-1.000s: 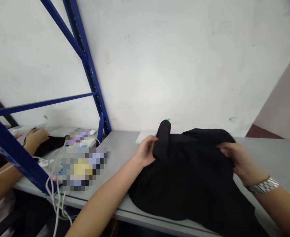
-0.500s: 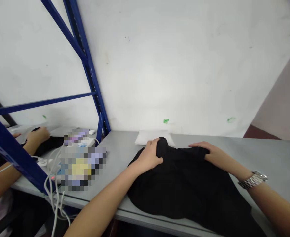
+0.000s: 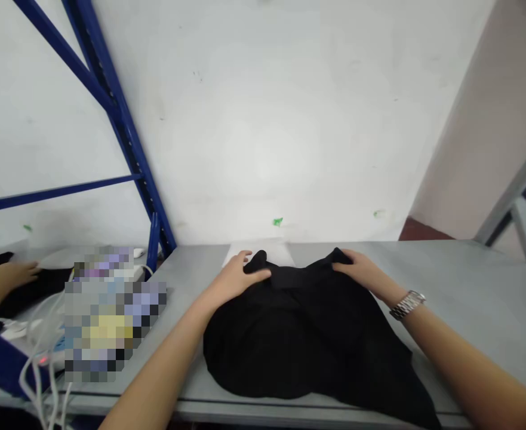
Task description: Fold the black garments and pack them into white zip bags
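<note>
A black cloth garment [image 3: 298, 343] lies bunched in a soft heap on the grey table [image 3: 460, 280]. My left hand [image 3: 236, 278] is at its far left edge, with the fingers closed on a small dark fold [image 3: 257, 261]. My right hand [image 3: 356, 269] grasps the far right edge, close to a raised black corner [image 3: 338, 257]. A silver wristwatch [image 3: 407, 304] sits on my right wrist. The garment's underside is hidden.
A white flat pad [image 3: 258, 252] lies behind the garment against the white wall. At left, a co-worker's hand [image 3: 5, 278] rests on another black cloth [image 3: 36, 285], near pixelated items [image 3: 113, 319] and white cables [image 3: 43, 352]. A blue shelf frame [image 3: 119, 128] rises behind them.
The raised black fold has dropped low against the heap. My hands now sit on the garment's far edge, and the whole scene has shifted left in view.
</note>
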The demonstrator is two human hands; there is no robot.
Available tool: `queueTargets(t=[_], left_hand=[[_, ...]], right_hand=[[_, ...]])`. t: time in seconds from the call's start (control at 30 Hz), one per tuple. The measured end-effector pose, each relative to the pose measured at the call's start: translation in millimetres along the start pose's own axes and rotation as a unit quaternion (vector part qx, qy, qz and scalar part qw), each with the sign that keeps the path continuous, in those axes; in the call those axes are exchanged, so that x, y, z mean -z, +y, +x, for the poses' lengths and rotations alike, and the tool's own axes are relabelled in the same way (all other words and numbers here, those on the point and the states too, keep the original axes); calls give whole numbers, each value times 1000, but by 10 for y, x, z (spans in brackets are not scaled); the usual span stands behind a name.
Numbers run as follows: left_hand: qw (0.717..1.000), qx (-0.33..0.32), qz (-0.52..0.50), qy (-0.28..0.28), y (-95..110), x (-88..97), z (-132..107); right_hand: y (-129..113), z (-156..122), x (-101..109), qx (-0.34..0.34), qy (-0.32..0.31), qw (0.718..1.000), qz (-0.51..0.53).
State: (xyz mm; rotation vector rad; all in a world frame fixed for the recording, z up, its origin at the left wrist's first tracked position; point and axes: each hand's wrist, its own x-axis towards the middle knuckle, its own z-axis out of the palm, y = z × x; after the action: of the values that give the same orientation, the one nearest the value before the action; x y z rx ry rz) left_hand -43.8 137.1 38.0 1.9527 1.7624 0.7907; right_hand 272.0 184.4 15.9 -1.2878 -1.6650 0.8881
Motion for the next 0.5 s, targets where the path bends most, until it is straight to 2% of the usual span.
queueTargets(t=[0.13, 0.23, 0.37, 0.5], left_hand=[[999, -29, 21, -17, 21, -109, -41], [999, -23, 32, -4, 10, -63, -8], [999, -1, 21, 38, 121, 207, -75], [992, -1, -47, 118, 246, 547, -479]], right_hand=[[-54, -28, -60, 10, 13, 1000, -7], [-83, -34, -61, 15, 51, 999, 7], [-249, -134, 72, 37, 123, 991, 42], [-620, -389, 346, 9, 183, 962, 202]])
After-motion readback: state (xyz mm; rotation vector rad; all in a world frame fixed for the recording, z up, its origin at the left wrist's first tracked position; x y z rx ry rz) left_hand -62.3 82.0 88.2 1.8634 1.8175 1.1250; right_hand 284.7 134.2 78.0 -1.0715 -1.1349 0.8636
